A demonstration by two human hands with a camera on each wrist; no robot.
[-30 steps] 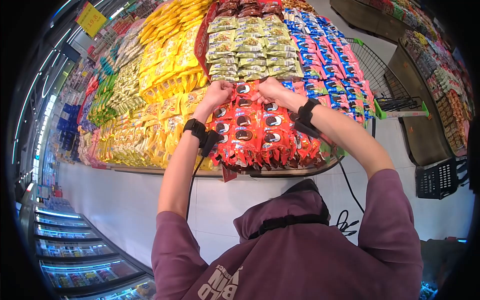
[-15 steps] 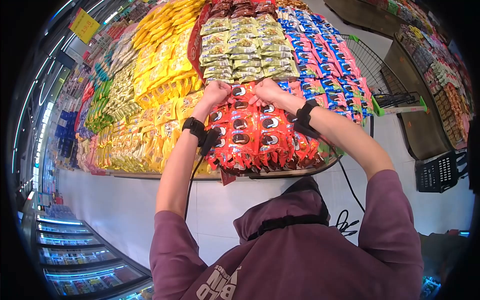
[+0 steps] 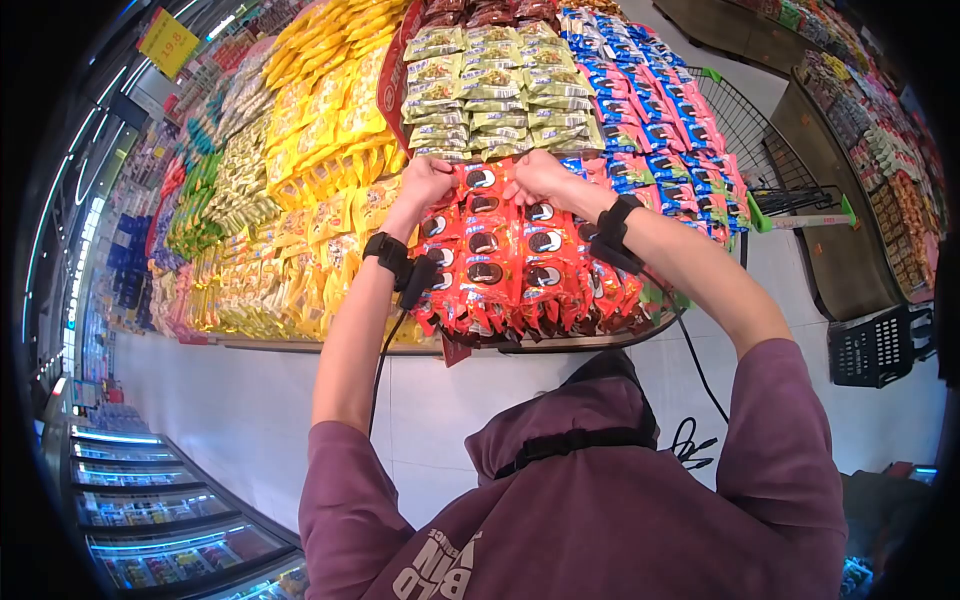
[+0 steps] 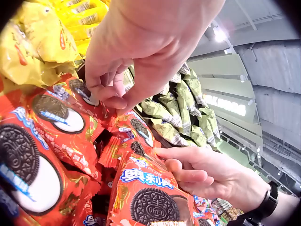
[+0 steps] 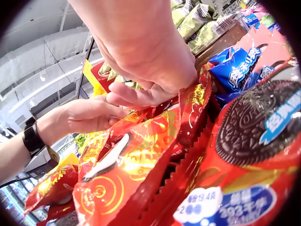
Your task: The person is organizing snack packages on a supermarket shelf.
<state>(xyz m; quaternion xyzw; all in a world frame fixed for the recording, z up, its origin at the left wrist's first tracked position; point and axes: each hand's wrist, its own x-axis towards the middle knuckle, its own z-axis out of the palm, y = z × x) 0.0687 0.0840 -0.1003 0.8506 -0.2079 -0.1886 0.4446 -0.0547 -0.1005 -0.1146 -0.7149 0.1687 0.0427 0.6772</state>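
Blue-lit display cases [image 3: 165,510] line the lower left of a shop, seen from above a person's head, with a yellow price sign [image 3: 170,42] hanging at the upper left. Next to the right, bright yellow packets [image 3: 330,100] are heaped on a long display, edged by a red board [image 3: 393,85]. The left hand [image 3: 428,182], a black band [image 3: 388,252] on its wrist, has its fingers curled, thumb and fingertips pinching the near-left edge of a red cookie packet [image 3: 481,181]. This packet lies between the two hands, at the back of a pile of similar red packets [image 3: 540,245] printed with dark cookies; green packets [image 3: 497,90] are stacked just behind it. Below, a purple shirt [image 3: 610,520] fills the bottom centre. The right hand [image 3: 542,178] meets the packet's right side with its fingertips; whether they pinch it or only press cannot be told, since the contact is partly hidden. Right of that hand lie blue-and-pink packets [image 3: 645,100], then a shopping cart with a green-ended handle [image 3: 805,222], and, farthest right, a black basket [image 3: 868,350] on the floor.
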